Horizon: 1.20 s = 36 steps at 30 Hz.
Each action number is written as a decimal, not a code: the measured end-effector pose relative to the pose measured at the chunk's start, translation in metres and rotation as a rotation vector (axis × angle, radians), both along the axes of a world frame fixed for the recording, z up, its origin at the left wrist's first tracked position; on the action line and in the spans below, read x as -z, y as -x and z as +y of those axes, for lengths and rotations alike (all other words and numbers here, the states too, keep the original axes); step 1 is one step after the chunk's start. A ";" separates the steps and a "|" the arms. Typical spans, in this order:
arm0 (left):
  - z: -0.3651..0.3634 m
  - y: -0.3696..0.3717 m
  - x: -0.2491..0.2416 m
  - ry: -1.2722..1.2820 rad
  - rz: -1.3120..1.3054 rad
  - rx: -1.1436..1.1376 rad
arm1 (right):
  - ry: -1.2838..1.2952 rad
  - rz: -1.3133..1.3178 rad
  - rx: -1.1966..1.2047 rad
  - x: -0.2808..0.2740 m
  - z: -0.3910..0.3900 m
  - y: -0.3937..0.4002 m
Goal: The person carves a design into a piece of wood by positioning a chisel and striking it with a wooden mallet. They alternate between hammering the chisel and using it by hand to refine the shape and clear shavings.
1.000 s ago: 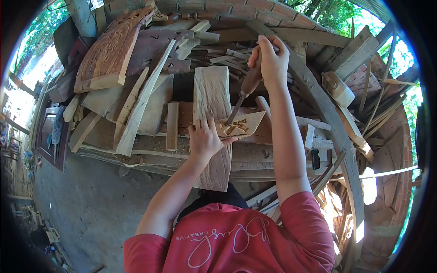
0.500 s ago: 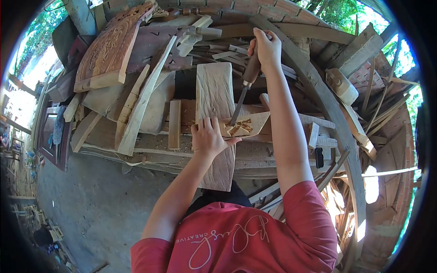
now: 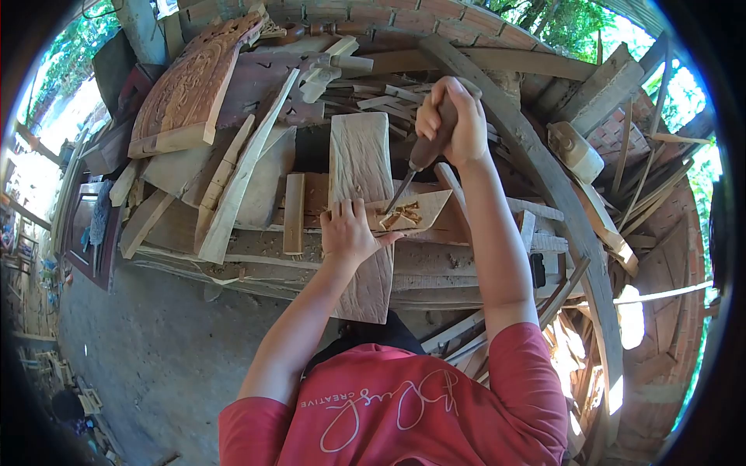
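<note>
My right hand [image 3: 460, 124] is closed around the brown wooden handle of a chisel [image 3: 426, 152]. The chisel slants down to the left, its tip touching a pale, pointed piece of wood [image 3: 435, 208]. Curled wood shavings [image 3: 402, 215] lie on that piece beside the blade. My left hand [image 3: 346, 233] grips the piece's left part, fingers over the top and thumb stretched along the near edge. Under it runs a wide wooden plank [image 3: 360, 159], reaching from the bench towards my body. Where the tip meets the wood is too small to make out clearly.
A carved wooden panel [image 3: 186, 85] leans at the back left, beside long offcuts [image 3: 247, 171]. A short wooden block [image 3: 294, 213] lies left of the plank. A curved beam [image 3: 536, 151] arcs along the right, near a plastic jug [image 3: 576, 151]. Stacked timber forms the bench [image 3: 435, 276].
My right hand has come down and slightly right, tilting the chisel flatter. Its tip has shifted a little left on the wood. My left hand keeps its hold; the view has shifted slightly.
</note>
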State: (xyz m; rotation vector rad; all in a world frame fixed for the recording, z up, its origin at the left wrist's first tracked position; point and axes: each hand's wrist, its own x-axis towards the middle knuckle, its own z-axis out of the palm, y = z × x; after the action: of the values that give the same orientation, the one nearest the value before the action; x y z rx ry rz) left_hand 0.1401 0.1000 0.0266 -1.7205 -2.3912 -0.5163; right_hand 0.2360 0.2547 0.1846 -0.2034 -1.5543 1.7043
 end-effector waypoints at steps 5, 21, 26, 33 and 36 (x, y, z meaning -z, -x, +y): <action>-0.001 0.002 -0.001 0.015 -0.009 0.031 | -0.066 0.001 -0.204 -0.003 -0.002 -0.016; 0.000 0.003 0.003 -0.052 0.045 0.039 | -0.086 0.083 0.203 -0.001 -0.031 -0.005; 0.001 0.002 0.003 -0.051 0.056 0.038 | -0.062 0.057 0.456 0.000 -0.043 0.003; 0.001 0.002 0.003 -0.037 0.044 0.038 | -0.122 0.001 0.614 0.002 -0.065 0.012; 0.002 0.002 0.004 -0.048 0.042 0.043 | -0.149 0.021 0.584 0.009 -0.075 0.011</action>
State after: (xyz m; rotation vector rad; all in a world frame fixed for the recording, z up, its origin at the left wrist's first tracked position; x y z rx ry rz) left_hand 0.1382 0.1015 0.0230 -1.7486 -2.2992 -0.5336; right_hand 0.2250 0.1797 0.1758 -0.5061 -1.4190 1.1266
